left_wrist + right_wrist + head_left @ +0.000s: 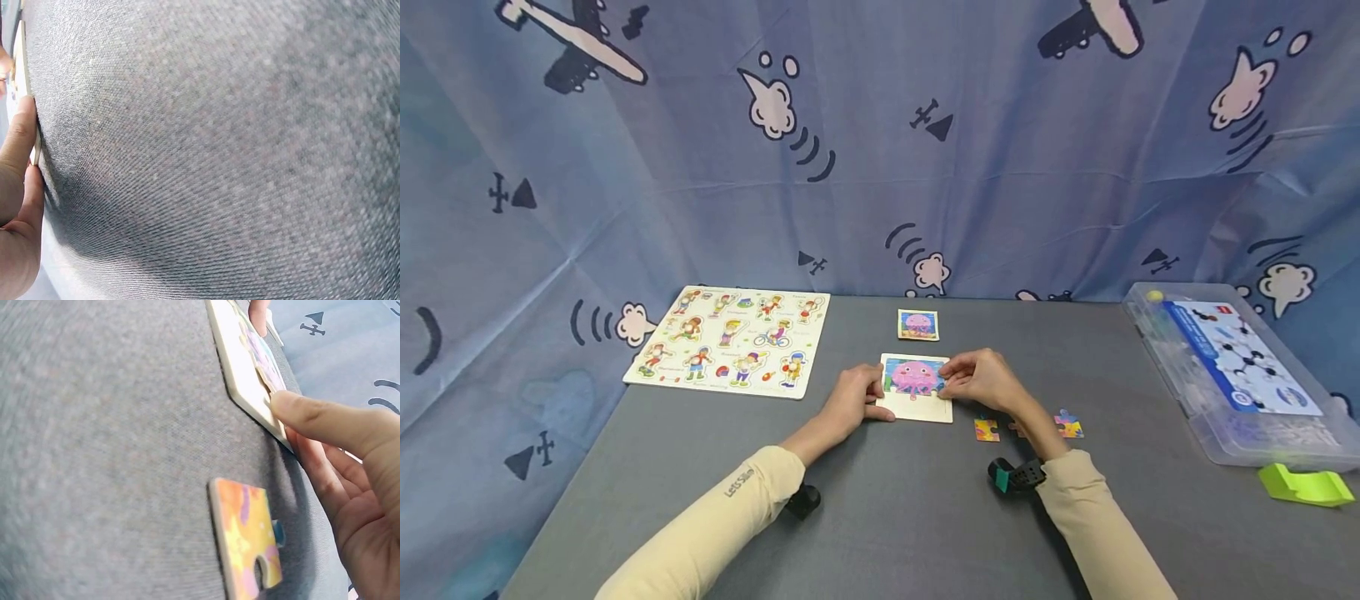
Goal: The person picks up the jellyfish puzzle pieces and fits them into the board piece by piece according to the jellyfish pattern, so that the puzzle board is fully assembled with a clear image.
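- Grips the left edge of the puzzle board (925, 409) with the left hand (850, 398), fingers bent, thumb at the near corner.
- Pinches the board's right edge with the right hand (988, 379), thumb on top; cannot tell about also gripping a piece.
- Shows a pink octopus picture (912, 377) in the board's far part.
- Has loose pieces (987, 430) lying right of the board and nearer, a small picture card (918, 325) just beyond.

Puzzle tray (917, 408) looks matt wood, tbl cover (910, 517) matt cloth w/ rough weave, case (1195, 375) glossy clr plastic.
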The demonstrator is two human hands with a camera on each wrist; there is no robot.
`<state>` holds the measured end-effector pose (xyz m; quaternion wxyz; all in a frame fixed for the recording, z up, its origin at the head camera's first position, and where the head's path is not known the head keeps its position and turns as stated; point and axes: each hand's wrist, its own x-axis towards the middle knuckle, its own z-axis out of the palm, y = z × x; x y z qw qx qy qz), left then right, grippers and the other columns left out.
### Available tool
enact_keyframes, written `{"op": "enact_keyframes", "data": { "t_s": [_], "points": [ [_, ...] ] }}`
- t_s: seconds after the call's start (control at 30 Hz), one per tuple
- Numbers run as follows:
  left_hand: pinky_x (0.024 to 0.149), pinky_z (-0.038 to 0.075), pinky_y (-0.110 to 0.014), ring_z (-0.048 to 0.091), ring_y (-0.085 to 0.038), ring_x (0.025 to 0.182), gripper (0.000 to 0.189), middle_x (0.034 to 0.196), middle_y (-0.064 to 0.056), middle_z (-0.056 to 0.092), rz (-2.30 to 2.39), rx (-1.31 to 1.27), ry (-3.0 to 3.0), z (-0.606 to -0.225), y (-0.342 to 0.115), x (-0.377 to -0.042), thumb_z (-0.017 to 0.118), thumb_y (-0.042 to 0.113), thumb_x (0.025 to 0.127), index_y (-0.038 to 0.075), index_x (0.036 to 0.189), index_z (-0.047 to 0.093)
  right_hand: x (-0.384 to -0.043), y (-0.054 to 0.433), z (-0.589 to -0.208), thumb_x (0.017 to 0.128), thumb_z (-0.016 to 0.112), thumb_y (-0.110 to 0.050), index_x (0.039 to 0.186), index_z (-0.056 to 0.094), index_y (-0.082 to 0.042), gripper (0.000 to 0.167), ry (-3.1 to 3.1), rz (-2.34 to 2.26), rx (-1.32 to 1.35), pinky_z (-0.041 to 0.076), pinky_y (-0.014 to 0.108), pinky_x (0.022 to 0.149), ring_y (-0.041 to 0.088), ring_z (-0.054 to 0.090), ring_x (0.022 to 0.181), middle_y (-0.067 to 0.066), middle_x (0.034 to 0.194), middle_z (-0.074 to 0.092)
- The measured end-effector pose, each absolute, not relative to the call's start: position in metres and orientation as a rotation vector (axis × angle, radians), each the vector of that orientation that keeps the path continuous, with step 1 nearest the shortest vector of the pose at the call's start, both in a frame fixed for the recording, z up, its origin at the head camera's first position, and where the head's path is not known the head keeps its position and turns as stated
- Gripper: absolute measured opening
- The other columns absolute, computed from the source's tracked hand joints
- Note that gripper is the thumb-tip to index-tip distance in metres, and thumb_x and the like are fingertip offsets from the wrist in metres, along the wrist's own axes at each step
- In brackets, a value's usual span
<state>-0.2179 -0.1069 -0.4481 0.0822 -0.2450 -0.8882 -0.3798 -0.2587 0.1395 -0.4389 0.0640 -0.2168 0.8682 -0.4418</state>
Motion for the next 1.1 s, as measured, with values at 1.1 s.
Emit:
{"op": "enact_keyframes", "data": {
  "t_s": [1.1],
  "points": [
    [0.056,0.032,-0.021,0.036,-0.008,0.061,0.040,0.068,-0.011,0.049,-1.187,-0.731,-2.655,-0.4476,-0.1075,-0.2169,0.088,0.012,0.064,-0.002,0.068,0.052,-0.2597,0.1395,-0.4403,0.079,0.076,-0.003,0.091,0.071,0.002,0.014,2.555,-1.370,-0.736,0.049,0.022,0.063,0.012,0.060,0.070,0.010,0.084,0.070]
  ]
}}
